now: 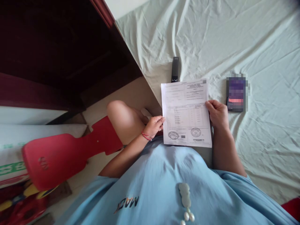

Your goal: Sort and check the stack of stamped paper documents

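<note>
A white printed form (180, 112) with two oval or round stamps and a table of text is held up in front of my body. My left hand (153, 126), with a red cord bracelet at the wrist, pinches its left edge. On the other side, my right hand (217, 113) grips the right edge, thumb on the front and fingers behind the sheet. Just past the paper's top edge lies a slim black device (175, 69), its lower end close to or behind the sheet. A phone-like object (236, 95) with a blurred screen rests right of my right hand.
A pale, wrinkled sheet (264, 47) covers the surface ahead and to the right. On the left stand a red plastic chair (58, 156) and dark wooden furniture (58, 47). Red and yellow items (25, 200) lie on the floor at lower left.
</note>
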`<state>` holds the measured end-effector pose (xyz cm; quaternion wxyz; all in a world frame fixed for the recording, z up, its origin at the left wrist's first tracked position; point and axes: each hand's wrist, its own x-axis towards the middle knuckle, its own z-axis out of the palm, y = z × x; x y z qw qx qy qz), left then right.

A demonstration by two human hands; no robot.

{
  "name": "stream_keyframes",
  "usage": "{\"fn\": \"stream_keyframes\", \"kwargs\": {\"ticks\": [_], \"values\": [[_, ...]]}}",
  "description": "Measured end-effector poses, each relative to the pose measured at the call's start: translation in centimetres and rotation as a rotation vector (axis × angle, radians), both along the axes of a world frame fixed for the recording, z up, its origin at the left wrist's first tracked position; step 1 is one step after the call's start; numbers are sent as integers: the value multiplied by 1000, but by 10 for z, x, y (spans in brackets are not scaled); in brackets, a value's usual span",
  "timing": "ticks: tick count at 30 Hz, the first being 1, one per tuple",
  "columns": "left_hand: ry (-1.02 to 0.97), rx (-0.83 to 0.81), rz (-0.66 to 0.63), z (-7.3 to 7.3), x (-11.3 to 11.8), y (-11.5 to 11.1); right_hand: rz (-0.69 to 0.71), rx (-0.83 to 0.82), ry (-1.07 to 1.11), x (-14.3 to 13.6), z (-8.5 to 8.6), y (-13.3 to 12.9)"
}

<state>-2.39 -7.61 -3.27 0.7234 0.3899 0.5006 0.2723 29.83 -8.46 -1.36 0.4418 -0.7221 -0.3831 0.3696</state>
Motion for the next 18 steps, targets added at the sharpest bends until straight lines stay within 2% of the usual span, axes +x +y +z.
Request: {"fn": "stream_keyframes", "kwargs": {"ticks": [10,14,18], "values": [[-10,23,-40,-1,-2,0,4,-10,-17,2,-3,1],[-11,34,-44,0,-2,0,34,-24,-9,0,4,1],[0,47,-44,1,-1,-3,77,-105,33,-3,8,0]]}}
